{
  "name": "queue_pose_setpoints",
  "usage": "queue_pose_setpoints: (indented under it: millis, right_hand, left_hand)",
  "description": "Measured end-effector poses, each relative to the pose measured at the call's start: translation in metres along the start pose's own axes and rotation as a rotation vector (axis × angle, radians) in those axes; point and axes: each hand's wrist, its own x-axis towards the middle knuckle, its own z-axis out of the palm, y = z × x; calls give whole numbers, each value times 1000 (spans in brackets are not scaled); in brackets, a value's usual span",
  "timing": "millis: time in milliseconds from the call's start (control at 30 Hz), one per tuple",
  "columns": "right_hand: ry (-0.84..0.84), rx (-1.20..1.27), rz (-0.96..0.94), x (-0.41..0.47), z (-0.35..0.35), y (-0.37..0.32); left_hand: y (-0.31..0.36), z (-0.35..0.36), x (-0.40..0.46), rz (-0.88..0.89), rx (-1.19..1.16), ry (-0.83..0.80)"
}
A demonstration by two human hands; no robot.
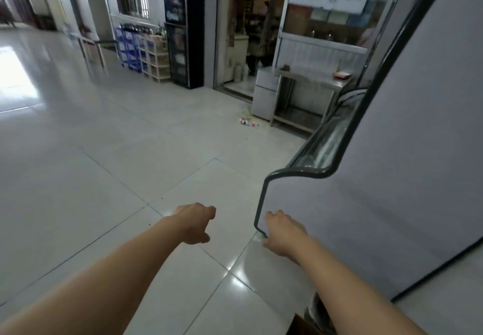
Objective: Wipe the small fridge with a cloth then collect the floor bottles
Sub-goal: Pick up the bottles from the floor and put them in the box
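Note:
The small silver fridge [264,94] stands far ahead beside a steel table, by a doorway. Several small bottles [247,122] lie on the tiled floor just in front of it. My left hand [194,223] hangs in front of me over the floor, fingers curled, nothing seen in it. My right hand [283,232] is curled by the lower corner of a large grey display cabinet [392,191]; a small pale bit shows under its fingers, and I cannot tell what it is. No cloth is clearly in view.
The display cabinet fills the right side, with a curved glass front [329,138]. A steel table [311,83] stands behind the fridge. A tall black drinks cooler [184,36] and stacked crates [141,49] line the far wall. Glossy tiled floor [104,151] stretches left.

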Motion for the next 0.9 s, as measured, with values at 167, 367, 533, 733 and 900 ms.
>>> queue_pose_setpoints:
  millis: [167,367,533,733,900]
  right_hand:
    - [52,12,19,57,-42,-72]
    - [97,58,68,118,-86,-136]
    - [90,51,89,175,-114,-170]
    - [86,49,77,285,-145,-199]
    - [98,74,53,400,-181,-213]
  left_hand:
    - [-93,-42,18,-27,-14,46]
    - [-182,-82,48,-7,-10,160]
    - [-235,-109,87,5,0,167]
    - [-298,-143,172,9,18,165]
    - [-351,-183,258,-5,46,161]
